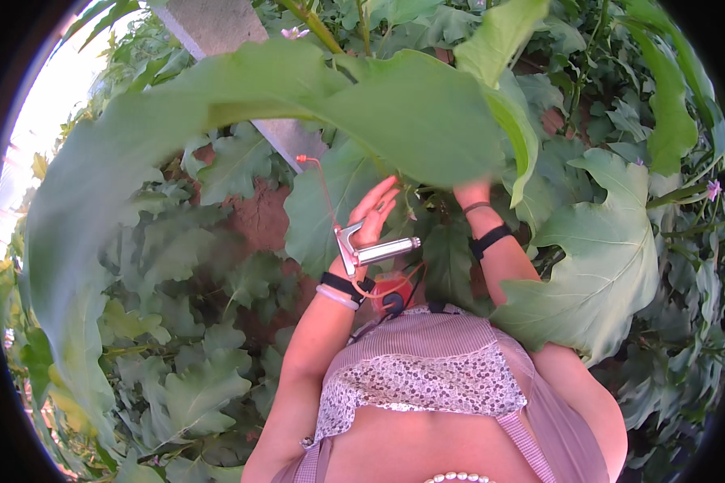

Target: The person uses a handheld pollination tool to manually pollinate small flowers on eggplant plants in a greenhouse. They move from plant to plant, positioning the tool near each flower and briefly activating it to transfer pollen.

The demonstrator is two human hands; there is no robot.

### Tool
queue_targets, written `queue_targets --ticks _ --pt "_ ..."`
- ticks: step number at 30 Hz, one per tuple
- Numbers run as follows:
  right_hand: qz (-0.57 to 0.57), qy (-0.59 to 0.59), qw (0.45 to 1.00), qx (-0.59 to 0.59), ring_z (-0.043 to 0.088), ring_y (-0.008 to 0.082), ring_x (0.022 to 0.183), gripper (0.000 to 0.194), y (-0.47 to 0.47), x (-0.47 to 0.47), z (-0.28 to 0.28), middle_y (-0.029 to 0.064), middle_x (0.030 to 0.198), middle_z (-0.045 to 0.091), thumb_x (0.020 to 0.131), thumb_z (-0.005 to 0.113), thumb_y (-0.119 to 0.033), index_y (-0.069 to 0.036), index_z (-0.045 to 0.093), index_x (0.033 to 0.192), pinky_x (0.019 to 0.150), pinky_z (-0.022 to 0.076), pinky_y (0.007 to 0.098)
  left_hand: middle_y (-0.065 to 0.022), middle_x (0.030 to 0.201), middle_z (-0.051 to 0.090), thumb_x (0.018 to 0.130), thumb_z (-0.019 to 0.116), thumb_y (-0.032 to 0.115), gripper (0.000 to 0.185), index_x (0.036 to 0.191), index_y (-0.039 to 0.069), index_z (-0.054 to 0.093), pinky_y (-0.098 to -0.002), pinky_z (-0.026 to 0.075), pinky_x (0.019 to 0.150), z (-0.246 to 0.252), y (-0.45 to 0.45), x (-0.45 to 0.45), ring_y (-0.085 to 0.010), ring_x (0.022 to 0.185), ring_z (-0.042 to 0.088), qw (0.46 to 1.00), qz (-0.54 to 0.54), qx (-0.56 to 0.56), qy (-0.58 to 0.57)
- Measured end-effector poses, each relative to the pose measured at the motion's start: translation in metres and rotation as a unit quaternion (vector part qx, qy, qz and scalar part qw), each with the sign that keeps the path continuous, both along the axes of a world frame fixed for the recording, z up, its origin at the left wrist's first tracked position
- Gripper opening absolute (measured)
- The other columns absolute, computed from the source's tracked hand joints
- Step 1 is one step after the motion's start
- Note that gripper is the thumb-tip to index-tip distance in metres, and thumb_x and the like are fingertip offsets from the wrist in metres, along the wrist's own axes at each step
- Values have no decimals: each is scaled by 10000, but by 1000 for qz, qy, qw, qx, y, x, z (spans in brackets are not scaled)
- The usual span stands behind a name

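My left hand [374, 214] carries a metal hand sprayer [377, 249] across its palm and thumb side, with its fingers stretched up to a thin plant stem. From the sprayer a thin bent wand runs up to an orange-red nozzle [302, 159]. An orange tube [377, 296] leads down towards a container of red liquid [389, 287] at my waist. A large eggplant leaf [417, 115] hides most of my right hand [472, 192]; only the part by the wrist shows. Close to my left fingertips hangs a small pale flower [412, 214].
Eggplant foliage surrounds me, with a broad leaf [592, 259] over my right forearm. A grey post or beam [217, 27] slants behind the leaves. Reddish soil [257, 217] shows between plants. Purple flowers [713, 189] stand at the far right.
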State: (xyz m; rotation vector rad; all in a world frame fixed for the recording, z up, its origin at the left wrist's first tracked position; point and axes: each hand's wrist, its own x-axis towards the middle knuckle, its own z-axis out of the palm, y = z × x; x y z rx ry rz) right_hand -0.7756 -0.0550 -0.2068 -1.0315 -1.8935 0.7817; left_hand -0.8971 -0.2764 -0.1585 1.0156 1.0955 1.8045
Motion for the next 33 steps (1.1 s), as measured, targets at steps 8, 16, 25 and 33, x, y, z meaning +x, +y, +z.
queue_targets --ticks 8,16,25,33 --pt "40 230 957 -172 685 143 681 150 -36 26 -10 101 814 706 960 584 -61 3 604 1094 639 544 285 -144 1578 294 855 587 682 1002 1539 24 265 -478 225 1187 6 10 5 -346 1443 313 1000 1 0 3" --pt "-100 297 923 -225 677 130 683 179 -47 35 -9 84 849 706 993 550 -91 -11 609 1143 570 494 244 -165 1584 253 818 654 666 1062 1552 29 227 -449 219 1189 15 15 14 -333 1442 308 999 -48 -18 -14" --pt "-56 357 843 -398 683 119 775 358 -63 20 0 86 986 717 1040 477 -312 -69 602 1271 560 475 223 -145 1590 252 820 643 682 1073 1549 16 225 -449 221 1188 17 14 9 -341 1452 286 999 -44 -9 -12" --pt "147 324 889 -288 578 91 609 532 -15 8 50 49 828 664 1043 417 -442 -70 441 1422 544 440 212 -144 1564 295 808 682 625 1040 1555 51 243 -443 220 1183 1 10 -7 -347 1447 294 998 -13 -2 -58"
